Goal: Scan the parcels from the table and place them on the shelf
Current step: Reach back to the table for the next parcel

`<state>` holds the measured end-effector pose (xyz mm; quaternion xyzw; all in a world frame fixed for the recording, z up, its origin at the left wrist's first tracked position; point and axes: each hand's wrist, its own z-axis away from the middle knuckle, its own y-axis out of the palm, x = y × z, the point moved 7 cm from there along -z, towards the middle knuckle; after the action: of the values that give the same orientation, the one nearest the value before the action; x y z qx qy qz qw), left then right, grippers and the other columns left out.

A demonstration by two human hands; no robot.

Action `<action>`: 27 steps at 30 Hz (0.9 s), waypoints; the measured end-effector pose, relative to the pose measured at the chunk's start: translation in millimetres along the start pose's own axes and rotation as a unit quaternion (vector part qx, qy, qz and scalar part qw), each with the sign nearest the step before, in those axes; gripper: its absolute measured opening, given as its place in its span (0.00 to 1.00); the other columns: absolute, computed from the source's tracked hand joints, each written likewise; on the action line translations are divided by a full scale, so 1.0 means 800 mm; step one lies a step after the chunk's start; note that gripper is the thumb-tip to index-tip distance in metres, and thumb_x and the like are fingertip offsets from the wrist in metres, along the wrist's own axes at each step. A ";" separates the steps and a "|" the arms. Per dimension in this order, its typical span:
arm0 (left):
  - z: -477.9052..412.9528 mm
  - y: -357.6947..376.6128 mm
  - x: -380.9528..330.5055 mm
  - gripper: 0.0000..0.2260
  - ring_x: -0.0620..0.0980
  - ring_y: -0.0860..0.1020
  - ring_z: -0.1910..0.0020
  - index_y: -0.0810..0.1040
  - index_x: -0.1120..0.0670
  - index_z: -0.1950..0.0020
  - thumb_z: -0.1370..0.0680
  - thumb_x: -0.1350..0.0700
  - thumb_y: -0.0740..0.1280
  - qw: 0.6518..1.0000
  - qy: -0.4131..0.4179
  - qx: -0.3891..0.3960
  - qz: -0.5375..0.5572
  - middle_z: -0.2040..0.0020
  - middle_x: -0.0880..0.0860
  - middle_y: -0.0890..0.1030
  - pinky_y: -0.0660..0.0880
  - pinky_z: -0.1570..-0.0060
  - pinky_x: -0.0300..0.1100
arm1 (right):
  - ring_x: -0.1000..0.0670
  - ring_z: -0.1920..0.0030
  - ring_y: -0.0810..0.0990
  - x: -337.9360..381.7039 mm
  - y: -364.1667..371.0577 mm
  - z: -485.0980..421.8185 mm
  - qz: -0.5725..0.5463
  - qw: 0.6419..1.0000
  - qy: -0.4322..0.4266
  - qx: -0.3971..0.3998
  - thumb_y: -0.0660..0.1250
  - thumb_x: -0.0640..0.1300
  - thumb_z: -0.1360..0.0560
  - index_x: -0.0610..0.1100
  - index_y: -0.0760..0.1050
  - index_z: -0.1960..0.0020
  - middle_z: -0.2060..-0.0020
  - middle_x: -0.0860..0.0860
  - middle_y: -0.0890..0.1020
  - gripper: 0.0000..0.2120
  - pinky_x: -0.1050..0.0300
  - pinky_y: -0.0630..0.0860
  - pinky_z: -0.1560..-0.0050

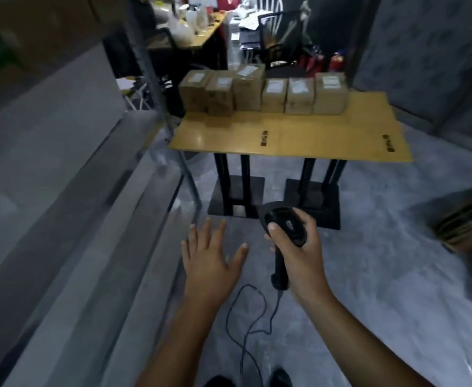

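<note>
Several brown cardboard parcels (262,92) with white labels stand in a row at the far edge of a tan table (313,138) ahead of me. My right hand (299,247) grips a black handheld barcode scanner (283,224), its cable (246,325) looping down toward the floor. My left hand (209,255) hovers beside it, fingers spread and holding nothing. Both hands are well short of the table. A grey shelf (61,219) runs along my left side.
The table stands on black pedestal legs (237,196) on a grey concrete floor. A stack of flat cardboard (469,219) lies at the right. Behind the table are a cluttered desk (190,32), a chair and red fire extinguishers (335,61).
</note>
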<state>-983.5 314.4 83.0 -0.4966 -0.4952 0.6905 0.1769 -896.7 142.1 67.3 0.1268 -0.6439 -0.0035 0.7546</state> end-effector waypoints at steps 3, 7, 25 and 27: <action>-0.018 0.025 -0.040 0.45 0.52 0.42 0.16 0.58 0.43 0.16 0.30 0.23 0.43 0.999 0.035 0.021 0.004 0.15 0.48 0.51 0.37 0.20 0.52 | 0.48 0.38 0.84 0.012 -0.041 -0.017 -0.012 0.999 0.001 -0.035 0.81 0.65 0.35 0.60 0.75 0.32 0.39 0.59 0.83 0.34 0.39 0.81 0.36; -0.052 0.056 -0.073 0.44 0.51 0.41 0.16 0.56 0.42 0.17 0.29 0.23 0.44 0.997 0.064 0.049 0.011 0.15 0.47 0.51 0.37 0.20 0.53 | 0.46 0.41 0.86 0.023 -0.085 -0.038 -0.036 0.996 0.001 -0.085 0.78 0.58 0.32 0.58 0.75 0.33 0.40 0.54 0.85 0.29 0.40 0.83 0.38; -0.346 0.165 -0.186 0.38 0.55 0.43 0.16 0.59 0.44 0.17 0.23 0.27 0.51 0.987 0.127 0.081 0.060 0.15 0.50 0.54 0.39 0.21 0.54 | 0.52 0.39 0.83 0.072 -0.167 -0.317 0.135 0.974 -0.026 -0.178 0.78 0.50 0.25 0.58 0.73 0.32 0.39 0.58 0.81 0.25 0.37 0.80 0.35; -0.374 0.174 -0.195 0.41 0.56 0.44 0.16 0.59 0.46 0.17 0.25 0.26 0.49 0.985 0.135 0.090 0.059 0.15 0.51 0.54 0.41 0.20 0.57 | 0.49 0.38 0.84 0.078 -0.170 -0.345 0.129 0.973 -0.031 -0.187 0.79 0.52 0.26 0.61 0.73 0.33 0.38 0.56 0.81 0.25 0.37 0.80 0.34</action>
<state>-621.8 289.4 38.2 -0.5956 -0.3723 0.6680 0.2456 -595.8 51.3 63.1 -0.1009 -0.6660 -0.0305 0.7385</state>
